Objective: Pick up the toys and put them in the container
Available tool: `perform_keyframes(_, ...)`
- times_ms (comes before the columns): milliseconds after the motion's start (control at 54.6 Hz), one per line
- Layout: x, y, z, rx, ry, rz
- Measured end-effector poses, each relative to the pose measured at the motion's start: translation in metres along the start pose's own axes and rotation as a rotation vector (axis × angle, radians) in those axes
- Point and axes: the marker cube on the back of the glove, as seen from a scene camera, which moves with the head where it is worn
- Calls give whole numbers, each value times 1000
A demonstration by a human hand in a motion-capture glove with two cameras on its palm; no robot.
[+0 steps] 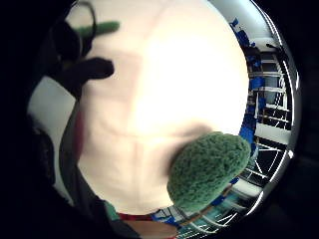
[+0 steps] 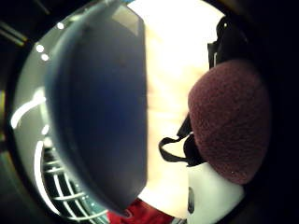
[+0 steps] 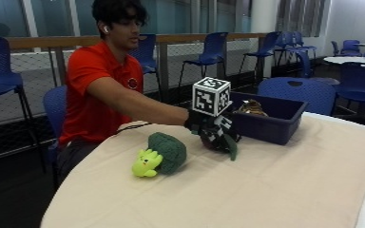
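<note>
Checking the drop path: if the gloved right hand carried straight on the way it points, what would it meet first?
Probably the near wall of the blue container; the right hand holds a dark toy just short of it, though depth is unclear.

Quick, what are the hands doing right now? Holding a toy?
Gloved right hand: closed around a dark maroon plush toy with a green leaf, next to the blue container.
Bare hand: not visible, so it cannot be told.

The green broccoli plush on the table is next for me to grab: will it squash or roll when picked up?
The green broccoli plush looks fuzzy and stuffed, so it probably squashes and weighs little. Its rounded head might rock if nudged, though the tablecloth should limit rolling.
</note>
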Motion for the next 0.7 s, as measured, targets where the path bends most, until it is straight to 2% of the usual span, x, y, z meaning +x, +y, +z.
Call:
perform_keyframes(275,15,20,-72,106,-112,60)
perform_keyframes(495,-55,33,-139,161,-123,-67)
perform_keyframes(696,-140,40,-153,155,-133,-180)
